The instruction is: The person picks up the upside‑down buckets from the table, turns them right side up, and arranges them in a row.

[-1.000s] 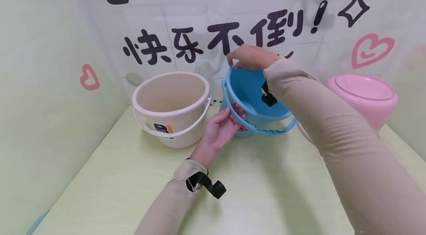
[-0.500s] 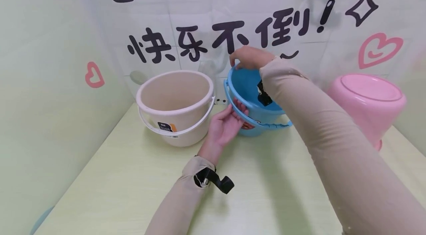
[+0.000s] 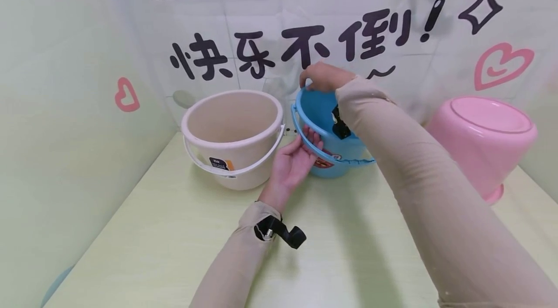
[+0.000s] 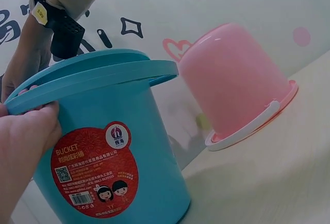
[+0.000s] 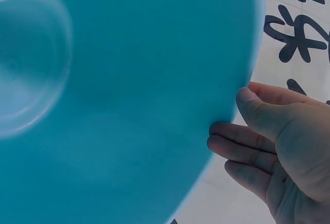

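A blue bucket [image 3: 344, 153] stands mouth up on the table between two other buckets, tilted slightly. Its red label [image 4: 95, 170] faces me in the left wrist view. My left hand [image 3: 294, 162] holds its left side at the handle and rim, palm up, with fingers behind the blue handle [image 3: 307, 136]. At the far rim, my right hand [image 3: 324, 77] pinches the edge. The right wrist view shows the right thumb and fingers [image 5: 247, 136] at that edge. My right forearm covers part of the bucket in the head view.
A cream bucket [image 3: 235, 162] with a white handle stands upright close on the left. On the right is an upside-down pink bucket [image 3: 484, 148]. The pale table [image 3: 174, 250] meets a wall with black lettering [image 3: 248, 56] behind.
Both hands have shifted the blue bucket a little left, towards the cream bucket. More table shows between it and the pink one. The view has also shifted slightly.
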